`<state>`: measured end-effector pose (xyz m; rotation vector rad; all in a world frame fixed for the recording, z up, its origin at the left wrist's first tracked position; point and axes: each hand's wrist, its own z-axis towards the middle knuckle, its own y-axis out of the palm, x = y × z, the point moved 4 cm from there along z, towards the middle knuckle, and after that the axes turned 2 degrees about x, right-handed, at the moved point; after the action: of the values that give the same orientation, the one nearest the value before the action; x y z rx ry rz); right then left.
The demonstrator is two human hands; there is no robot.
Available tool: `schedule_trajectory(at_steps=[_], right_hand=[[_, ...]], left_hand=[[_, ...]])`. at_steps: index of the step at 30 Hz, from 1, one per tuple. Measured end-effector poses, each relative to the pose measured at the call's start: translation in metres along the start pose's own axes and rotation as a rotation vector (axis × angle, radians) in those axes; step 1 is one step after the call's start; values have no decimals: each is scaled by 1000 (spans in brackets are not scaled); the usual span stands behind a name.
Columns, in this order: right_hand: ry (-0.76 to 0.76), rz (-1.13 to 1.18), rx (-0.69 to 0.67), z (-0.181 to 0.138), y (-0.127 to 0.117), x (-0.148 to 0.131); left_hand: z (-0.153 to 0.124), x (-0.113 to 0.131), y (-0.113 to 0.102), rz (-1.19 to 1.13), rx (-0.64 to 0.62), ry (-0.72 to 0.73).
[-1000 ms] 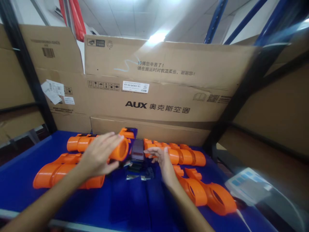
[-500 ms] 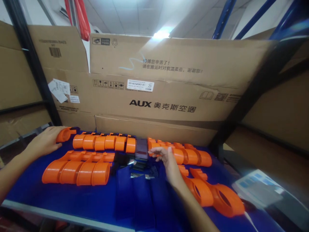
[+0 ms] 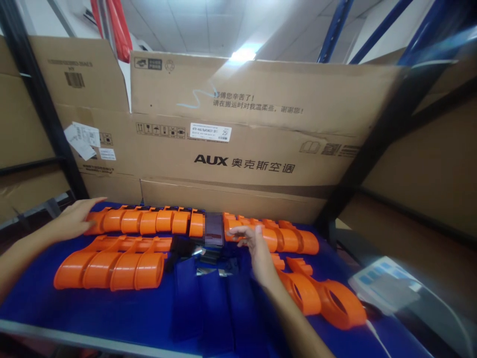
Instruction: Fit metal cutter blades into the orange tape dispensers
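My left hand (image 3: pixel 76 219) lies with fingers stretched flat against the left end of a back row of orange plastic ring parts (image 3: pixel 149 221) on the blue table (image 3: pixel 93 308). My right hand (image 3: pixel 255 246) hovers with fingers apart over another row of orange parts (image 3: pixel 286 238), just right of a dark rectangular device (image 3: pixel 213 228) standing at the middle. A nearer row of larger orange parts (image 3: pixel 112 266) lies left of centre. More orange ring parts (image 3: pixel 328 303) sit beside my right forearm.
Large cardboard boxes (image 3: pixel 242 134) stand behind the table. Dark shelf posts (image 3: pixel 44 114) rise at left and right. A white device with blue buttons (image 3: pixel 383 286) lies at the right. Small dark and shiny pieces (image 3: pixel 208 263) lie below the device.
My left hand carried an orange piece from the middle to the far left and set it at the end of the back row. My right hand stayed almost still.
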<state>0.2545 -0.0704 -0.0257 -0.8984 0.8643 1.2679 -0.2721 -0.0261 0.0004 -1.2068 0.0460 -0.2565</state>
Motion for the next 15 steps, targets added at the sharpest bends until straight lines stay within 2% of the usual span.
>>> schedule_trajectory(at_steps=[2, 4, 7, 9, 12, 15], right_hand=[[-13, -3, 17, 0, -2, -2], [-23, -6, 27, -1, -3, -4], [-33, -19, 41, -1, -5, -5], [-35, -31, 46, -1, -6, -4], [-33, -26, 39, -1, -7, -2], [-38, -8, 27, -1, -7, 0]], left_hand=[[0, 28, -8, -29, 109, 114], [-7, 70, -10, -86, 115, 294], [-31, 135, -2, -162, -42, 468], [-48, 169, 6, -197, -146, 512], [-65, 195, 17, -169, -200, 554], [-67, 202, 25, -142, -219, 552]])
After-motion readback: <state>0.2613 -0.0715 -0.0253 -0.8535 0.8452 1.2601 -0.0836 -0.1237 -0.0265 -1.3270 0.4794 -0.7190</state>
